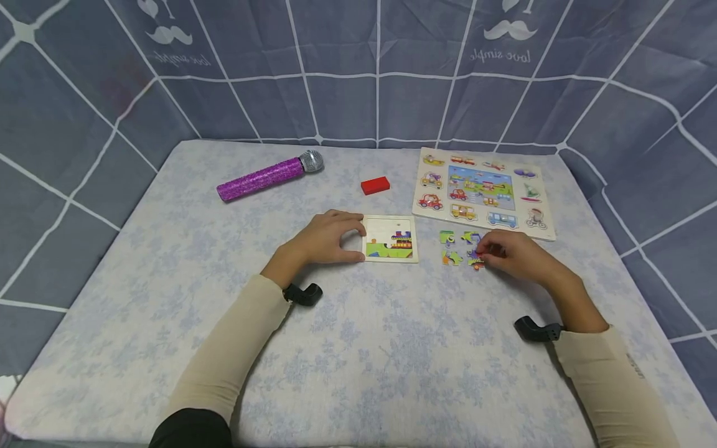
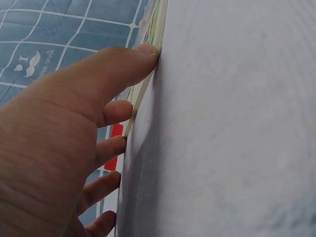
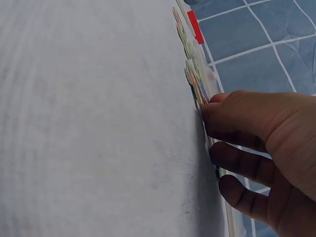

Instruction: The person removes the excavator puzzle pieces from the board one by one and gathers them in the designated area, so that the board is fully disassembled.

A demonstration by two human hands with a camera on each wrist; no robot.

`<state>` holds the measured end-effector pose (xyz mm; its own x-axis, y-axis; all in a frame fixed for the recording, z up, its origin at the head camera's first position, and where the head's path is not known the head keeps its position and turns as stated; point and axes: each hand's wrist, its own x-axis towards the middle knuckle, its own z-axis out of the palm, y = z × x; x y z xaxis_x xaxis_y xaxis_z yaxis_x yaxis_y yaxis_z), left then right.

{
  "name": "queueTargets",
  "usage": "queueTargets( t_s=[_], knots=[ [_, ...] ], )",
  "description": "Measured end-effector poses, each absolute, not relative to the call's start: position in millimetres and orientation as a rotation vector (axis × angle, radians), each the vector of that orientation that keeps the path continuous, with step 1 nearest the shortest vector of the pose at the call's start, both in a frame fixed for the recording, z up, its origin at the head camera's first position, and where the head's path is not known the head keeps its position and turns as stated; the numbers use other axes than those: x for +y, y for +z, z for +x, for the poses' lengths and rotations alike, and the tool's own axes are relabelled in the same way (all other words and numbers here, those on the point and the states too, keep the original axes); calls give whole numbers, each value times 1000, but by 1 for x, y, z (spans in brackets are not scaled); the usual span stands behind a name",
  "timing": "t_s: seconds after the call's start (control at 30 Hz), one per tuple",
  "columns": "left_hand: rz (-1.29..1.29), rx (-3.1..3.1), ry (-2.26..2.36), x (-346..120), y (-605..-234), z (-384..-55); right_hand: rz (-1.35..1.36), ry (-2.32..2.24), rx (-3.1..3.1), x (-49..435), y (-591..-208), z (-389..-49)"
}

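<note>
A small square jigsaw tray (image 1: 416, 242) with a pale wooden rim lies mid-table, partly filled with green and dark pieces at its bottom and right. My left hand (image 1: 327, 238) rests at its left side, thumb and forefinger spread apart and touching the edge. In the left wrist view the thumb (image 2: 131, 64) presses that rim. To the right, my right hand (image 1: 518, 256) pinches the edge of a colourful jigsaw piece (image 1: 473, 257) between thumb and forefinger. Beside it lie other loose pieces, a green one (image 1: 447, 236) and a green-and-orange one (image 1: 451, 258).
Behind the loose pieces lies a larger wooden vehicle puzzle board (image 1: 482, 214). A red block (image 1: 375, 185) sits behind the tray. Toward the back left is a glittery purple microphone (image 1: 269, 177). A blue checked curtain (image 1: 347, 109) borders the table's back and sides.
</note>
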<state>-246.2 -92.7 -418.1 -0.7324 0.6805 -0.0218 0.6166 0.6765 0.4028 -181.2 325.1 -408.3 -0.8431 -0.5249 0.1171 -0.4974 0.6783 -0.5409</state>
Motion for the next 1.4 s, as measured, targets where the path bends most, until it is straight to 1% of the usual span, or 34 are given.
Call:
queueTargets(
  t_s=[0.67, 1.0, 1.17, 1.3, 1.4],
  knots=[
    [1072, 2727, 574, -94, -418, -250, -875, -861, 2871, 322, -409, -182],
    [1065, 2729, 570, -95, -418, -249, -821, -860, 2834, 325, -407, -180],
    [1057, 2728, 583, -95, -419, -248, -896, -916, 2881, 328, -402, -181],
    [1061, 2722, 601, -94, -421, -246, -931, -923, 2866, 318, -392, -185],
    [1059, 2725, 600, -93, -422, -245, -924, -895, 2802, 298, -386, -193]
  ],
)
